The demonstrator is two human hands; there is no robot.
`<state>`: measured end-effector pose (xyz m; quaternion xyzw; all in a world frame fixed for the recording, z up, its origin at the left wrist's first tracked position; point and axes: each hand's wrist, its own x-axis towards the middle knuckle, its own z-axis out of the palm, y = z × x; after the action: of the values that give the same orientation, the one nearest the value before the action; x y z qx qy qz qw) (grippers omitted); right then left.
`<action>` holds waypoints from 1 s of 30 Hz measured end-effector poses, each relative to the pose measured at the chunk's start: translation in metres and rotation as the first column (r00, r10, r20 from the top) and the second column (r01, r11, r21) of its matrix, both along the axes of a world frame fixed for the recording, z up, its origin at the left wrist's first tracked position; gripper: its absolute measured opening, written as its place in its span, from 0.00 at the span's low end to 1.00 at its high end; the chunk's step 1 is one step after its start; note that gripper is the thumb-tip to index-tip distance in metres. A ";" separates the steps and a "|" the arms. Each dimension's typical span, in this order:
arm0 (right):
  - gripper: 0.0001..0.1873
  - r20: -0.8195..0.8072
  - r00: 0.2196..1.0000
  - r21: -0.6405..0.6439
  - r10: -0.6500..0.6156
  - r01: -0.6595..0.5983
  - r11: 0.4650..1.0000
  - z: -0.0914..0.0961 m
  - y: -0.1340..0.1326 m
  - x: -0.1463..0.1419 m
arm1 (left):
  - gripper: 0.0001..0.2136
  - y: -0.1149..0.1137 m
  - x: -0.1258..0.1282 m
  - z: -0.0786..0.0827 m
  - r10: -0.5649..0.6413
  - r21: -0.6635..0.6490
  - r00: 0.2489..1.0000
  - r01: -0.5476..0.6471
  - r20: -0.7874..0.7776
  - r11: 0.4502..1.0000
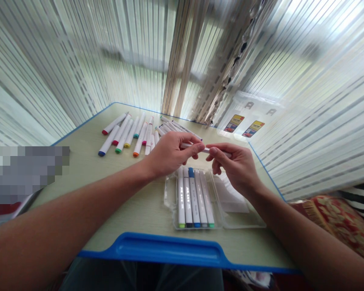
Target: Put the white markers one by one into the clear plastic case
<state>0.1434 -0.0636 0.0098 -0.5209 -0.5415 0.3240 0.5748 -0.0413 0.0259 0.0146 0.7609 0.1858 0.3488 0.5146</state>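
Above the table, both hands grip one white marker (206, 150), held nearly level between them. My left hand (176, 151) pinches its left part, and my right hand (235, 163) has its fingers closed round the right end. The fingers hide the marker's ends, so its colour cannot be told. Just below the hands lies an open clear plastic case (216, 222). Several white markers (195, 198) stand side by side in its left half, with green, black, blue and grey ends. Its right half lies beneath my right wrist.
Loose markers (125, 133) with coloured ends are spread over the back left of the table (136, 210). More markers (182, 126) lie behind my left hand. Two labelled clear cases (245, 117) stand at the back right by the curtain (133, 56). A blue pen tray (170, 248) edges the front.
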 end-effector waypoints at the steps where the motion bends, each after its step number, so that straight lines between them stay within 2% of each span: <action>1: 0.12 0.002 1.000 0.003 -0.004 0.004 1.000 0.000 0.000 0.000 | 0.13 0.000 0.000 0.000 0.001 0.005 1.000 -0.001 0.005 1.000; 7: 0.11 0.012 1.000 0.004 0.022 -0.022 1.000 0.000 0.000 0.001 | 0.12 -0.002 -0.001 -0.001 0.006 0.057 1.000 -0.006 0.001 0.998; 15: 0.10 0.008 0.999 -0.007 0.034 -0.034 0.999 0.000 0.000 -0.001 | 0.09 -0.002 0.001 0.001 0.078 0.031 0.996 -0.077 -0.030 0.997; 20: 0.10 -0.083 0.997 -0.023 -0.001 0.000 1.000 0.002 0.001 -0.002 | 0.10 -0.002 0.002 0.003 0.053 -0.045 0.998 -0.055 -0.033 0.997; 25: 0.08 -0.198 0.980 -0.079 -0.018 0.002 0.997 0.005 0.002 -0.003 | 0.09 -0.002 0.002 0.004 0.085 -0.087 0.996 -0.086 -0.019 0.992; 30: 0.06 -0.245 0.968 -0.101 -0.049 0.025 0.995 0.007 0.002 -0.002 | 0.08 0.000 0.002 0.003 0.114 -0.134 0.993 -0.114 -0.002 0.984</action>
<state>0.1416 -0.0613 0.0164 -0.5140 -0.4396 0.4016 0.6174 -0.0389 0.0261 0.0175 0.7118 0.2504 0.3667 0.5442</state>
